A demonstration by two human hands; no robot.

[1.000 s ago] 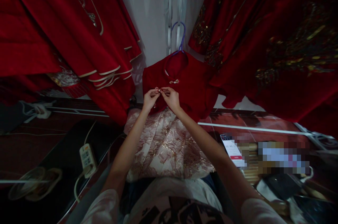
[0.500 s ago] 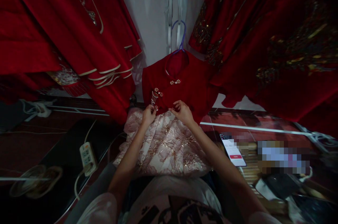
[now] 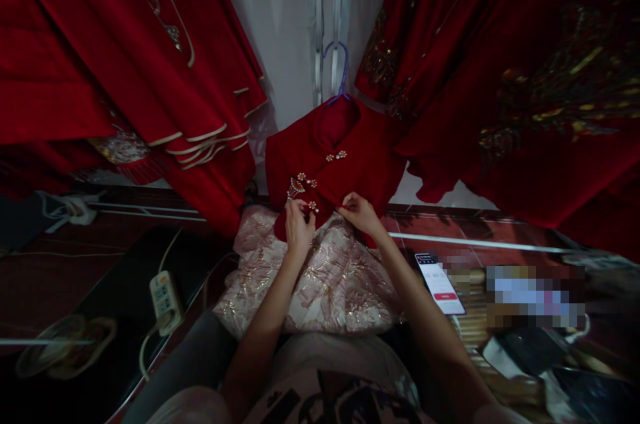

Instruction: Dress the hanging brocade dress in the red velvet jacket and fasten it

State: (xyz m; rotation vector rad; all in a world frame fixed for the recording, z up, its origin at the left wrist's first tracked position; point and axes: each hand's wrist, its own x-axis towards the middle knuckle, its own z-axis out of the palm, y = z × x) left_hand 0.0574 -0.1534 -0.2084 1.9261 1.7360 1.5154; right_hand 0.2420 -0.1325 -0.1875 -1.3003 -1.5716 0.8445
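Observation:
A red jacket (image 3: 370,137) hangs in front of me on a purple hanger (image 3: 343,77). Jeweled flower clasps (image 3: 336,156) sit below its collar, and a beaded ornament (image 3: 300,184) lies on its front left. Near the hem, my left hand (image 3: 300,227) rests on the cloth, thumb and fingers apart, beside a flower-shaped jeweled clasp (image 3: 313,207). My right hand (image 3: 361,214) pinches the red cloth by the jacket's front edge; its fingertips partly hide the spot. Pale pink brocade fabric with gold threads (image 3: 340,284) covers my lap under both hands.
Red garments (image 3: 200,77) hang at left, and more embroidered red garments (image 3: 530,164) at right. A power strip (image 3: 166,303) lies on a black surface at left. At right, a phone (image 3: 440,284) rests on a slatted surface beside a black item (image 3: 535,347).
My left hand has moved right along the jacket's lower edge, and its fingers have spread from a pinch. My right hand has shifted slightly right, still pinching. The jacket's front has shifted with them.

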